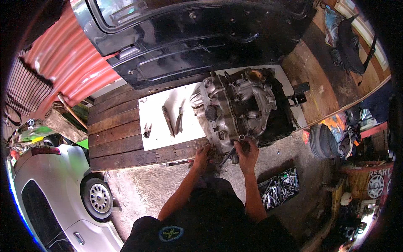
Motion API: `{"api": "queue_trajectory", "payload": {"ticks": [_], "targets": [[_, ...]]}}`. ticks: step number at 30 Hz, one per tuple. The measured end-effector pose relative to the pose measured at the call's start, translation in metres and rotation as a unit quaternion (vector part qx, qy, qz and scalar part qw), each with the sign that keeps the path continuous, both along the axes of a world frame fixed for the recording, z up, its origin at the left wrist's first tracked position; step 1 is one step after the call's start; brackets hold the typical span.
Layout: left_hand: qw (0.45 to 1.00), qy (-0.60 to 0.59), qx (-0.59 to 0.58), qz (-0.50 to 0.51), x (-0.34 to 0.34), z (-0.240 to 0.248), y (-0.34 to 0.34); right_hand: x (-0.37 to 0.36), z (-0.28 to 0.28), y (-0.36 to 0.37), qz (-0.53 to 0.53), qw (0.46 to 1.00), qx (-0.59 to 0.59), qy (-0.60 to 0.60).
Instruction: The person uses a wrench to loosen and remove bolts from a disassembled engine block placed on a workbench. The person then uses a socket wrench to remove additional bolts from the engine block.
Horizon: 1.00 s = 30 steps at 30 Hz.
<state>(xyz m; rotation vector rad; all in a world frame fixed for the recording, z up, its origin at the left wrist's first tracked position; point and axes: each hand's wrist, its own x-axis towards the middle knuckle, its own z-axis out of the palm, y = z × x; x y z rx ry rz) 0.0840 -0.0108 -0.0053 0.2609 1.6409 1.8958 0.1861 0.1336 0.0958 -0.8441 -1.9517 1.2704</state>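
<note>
Grey engine (241,107) sits on white sheet (157,126) over planks, mostly assembled; right hand (247,152) grips a wrench (227,156) at its near edge, left hand (201,158) braces on plank edge, few removed parts (172,119) laid out.

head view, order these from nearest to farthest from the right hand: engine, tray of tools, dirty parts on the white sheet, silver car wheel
From the right hand:
1. engine, touching, just above it
2. tray of tools, on the floor, lower right
3. dirty parts on the white sheet, to the left
4. silver car wheel, far lower left
</note>
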Motion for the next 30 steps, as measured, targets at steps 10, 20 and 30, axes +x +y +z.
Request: {"api": "queue_trajectory", "payload": {"ticks": [10, 20, 30], "targets": [[0.951, 0.264, -0.159, -0.022, -0.009, -0.008, -0.002, -0.001, -0.003, -0.003, 0.006, 0.999, 0.049, -0.008], [0.958, 0.206, -0.168, -0.107, -0.017, 0.015, -0.009, -0.005, 0.011, -0.003, 0.006, 0.997, 0.082, -0.006], [0.983, 0.039, -0.109, -0.145, -0.032, 0.024, -0.018, -0.001, -0.002, 0.006, 0.017, 0.996, 0.078, -0.039]]}}
